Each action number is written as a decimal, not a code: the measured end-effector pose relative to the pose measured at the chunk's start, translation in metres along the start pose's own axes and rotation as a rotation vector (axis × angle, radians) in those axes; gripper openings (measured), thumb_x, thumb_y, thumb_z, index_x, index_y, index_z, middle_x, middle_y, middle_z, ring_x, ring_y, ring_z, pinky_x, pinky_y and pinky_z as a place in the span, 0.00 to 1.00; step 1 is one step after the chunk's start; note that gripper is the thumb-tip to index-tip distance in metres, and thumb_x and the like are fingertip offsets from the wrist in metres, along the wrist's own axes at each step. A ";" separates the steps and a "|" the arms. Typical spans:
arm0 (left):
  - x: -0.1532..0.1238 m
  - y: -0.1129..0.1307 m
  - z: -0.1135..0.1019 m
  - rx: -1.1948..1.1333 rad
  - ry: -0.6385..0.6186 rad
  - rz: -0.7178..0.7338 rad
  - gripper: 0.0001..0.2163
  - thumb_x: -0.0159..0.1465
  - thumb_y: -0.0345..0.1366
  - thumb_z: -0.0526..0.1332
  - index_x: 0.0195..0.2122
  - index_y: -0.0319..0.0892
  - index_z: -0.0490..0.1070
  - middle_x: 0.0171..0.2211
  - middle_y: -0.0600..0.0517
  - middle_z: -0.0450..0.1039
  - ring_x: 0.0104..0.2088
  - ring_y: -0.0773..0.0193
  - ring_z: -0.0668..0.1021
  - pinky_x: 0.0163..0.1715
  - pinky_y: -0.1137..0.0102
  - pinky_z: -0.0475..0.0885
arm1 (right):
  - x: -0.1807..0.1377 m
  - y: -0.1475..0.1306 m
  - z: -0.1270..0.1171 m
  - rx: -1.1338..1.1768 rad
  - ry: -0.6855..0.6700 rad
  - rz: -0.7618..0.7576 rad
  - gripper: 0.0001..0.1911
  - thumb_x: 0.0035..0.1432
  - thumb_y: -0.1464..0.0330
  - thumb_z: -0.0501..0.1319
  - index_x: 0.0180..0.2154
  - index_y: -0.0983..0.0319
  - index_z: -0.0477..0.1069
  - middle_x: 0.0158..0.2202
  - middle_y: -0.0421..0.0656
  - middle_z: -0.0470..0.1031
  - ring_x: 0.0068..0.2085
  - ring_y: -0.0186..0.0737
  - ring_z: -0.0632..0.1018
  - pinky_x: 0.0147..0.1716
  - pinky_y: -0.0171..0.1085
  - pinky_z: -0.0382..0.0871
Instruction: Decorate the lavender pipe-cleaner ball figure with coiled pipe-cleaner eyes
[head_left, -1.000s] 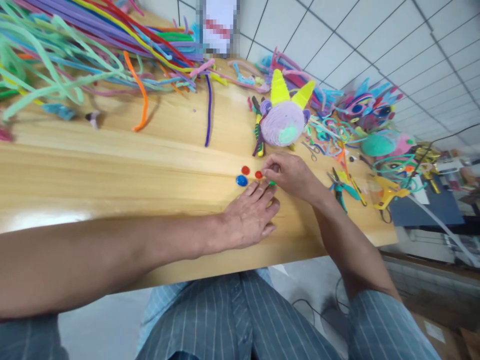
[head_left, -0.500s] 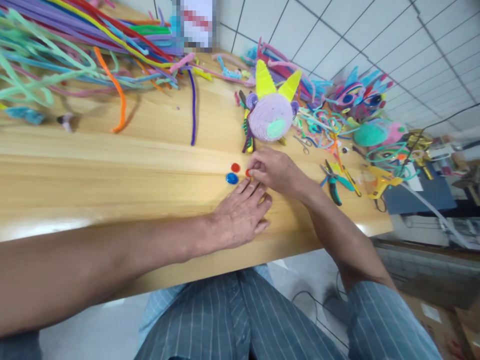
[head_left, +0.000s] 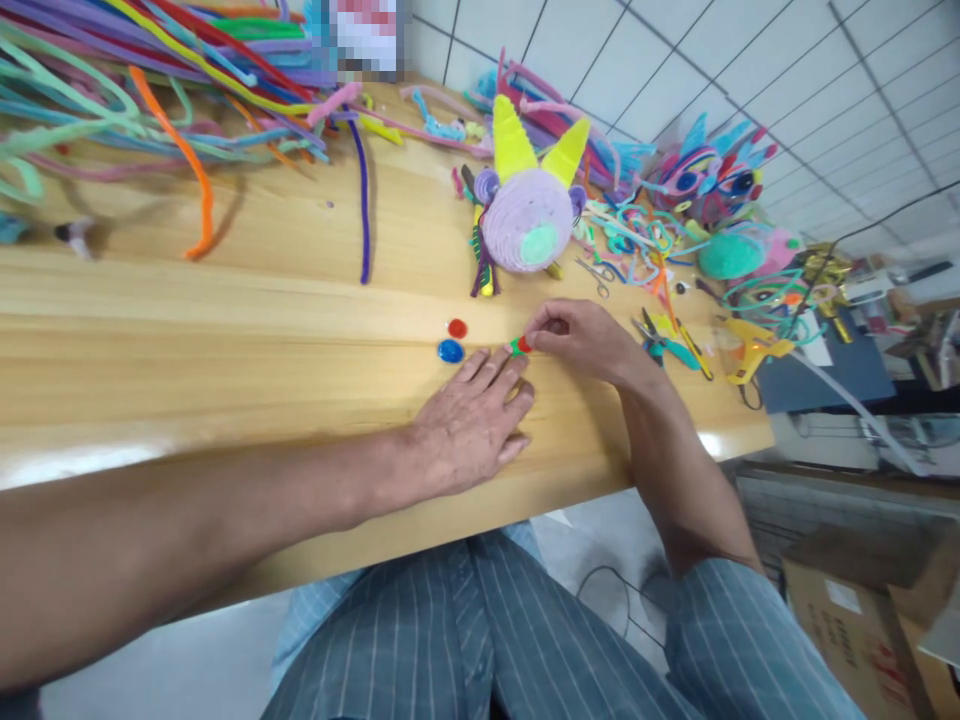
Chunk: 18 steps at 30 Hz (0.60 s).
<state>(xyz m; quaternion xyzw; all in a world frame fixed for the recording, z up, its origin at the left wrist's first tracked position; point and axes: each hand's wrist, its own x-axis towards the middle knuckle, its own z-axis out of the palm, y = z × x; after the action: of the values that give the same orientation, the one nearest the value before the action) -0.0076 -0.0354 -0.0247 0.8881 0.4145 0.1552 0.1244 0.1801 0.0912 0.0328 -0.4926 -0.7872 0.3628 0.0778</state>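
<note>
1. The small red disc, plastic-looking and shiny, is at my right fingertips, over the near-table work spot and overlapping a small bright-green piece; I cannot tell whether they touch.
2. My right hand has thumb and forefinger pressed together, pinching that red disc by its edge, probably because so small a thing leaves room for only two fingertips and an edge hold leaves its face showing.
3. My left hand lies palm down, fingers extended and slightly parted, gripping nothing. Its fingertips end at the green piece, I judge to steady it; contact is too small to tell.
4. A second round red disc and a glossy blue oval disc lie side by side just beyond my left fingers, within easy reach and out of the pinch's way.
5. Farther back stands a lilac coiled-fibre head with yellow horns, apart from both hands, which leaves me bare wooden tabletop here.
6. To my right, the teal-handled pliers and yellow glue gun sit clear of my forearm, presumably parked within reach.
</note>
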 end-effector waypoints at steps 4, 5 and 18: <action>0.000 0.000 -0.002 0.001 -0.017 0.002 0.26 0.73 0.48 0.62 0.64 0.33 0.71 0.72 0.31 0.64 0.75 0.35 0.64 0.73 0.45 0.57 | 0.002 0.004 0.006 -0.019 0.017 -0.023 0.06 0.54 0.64 0.67 0.31 0.60 0.78 0.25 0.37 0.74 0.28 0.36 0.70 0.30 0.36 0.61; 0.000 0.000 -0.002 0.000 -0.019 0.000 0.26 0.73 0.48 0.62 0.64 0.33 0.71 0.72 0.31 0.64 0.75 0.36 0.63 0.73 0.45 0.57 | 0.002 0.004 0.007 -0.019 0.019 -0.028 0.05 0.54 0.65 0.66 0.31 0.60 0.78 0.25 0.37 0.74 0.28 0.36 0.70 0.30 0.36 0.61; 0.001 0.001 -0.004 -0.003 -0.017 0.000 0.25 0.73 0.47 0.63 0.63 0.33 0.71 0.72 0.32 0.65 0.75 0.36 0.64 0.74 0.46 0.57 | -0.001 0.007 0.013 0.070 0.015 -0.019 0.08 0.55 0.62 0.68 0.31 0.60 0.77 0.25 0.37 0.74 0.28 0.35 0.71 0.29 0.37 0.61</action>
<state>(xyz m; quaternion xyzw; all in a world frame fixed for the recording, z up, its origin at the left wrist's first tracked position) -0.0083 -0.0348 -0.0209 0.8891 0.4134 0.1483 0.1292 0.1792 0.0859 0.0188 -0.4846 -0.7782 0.3857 0.1044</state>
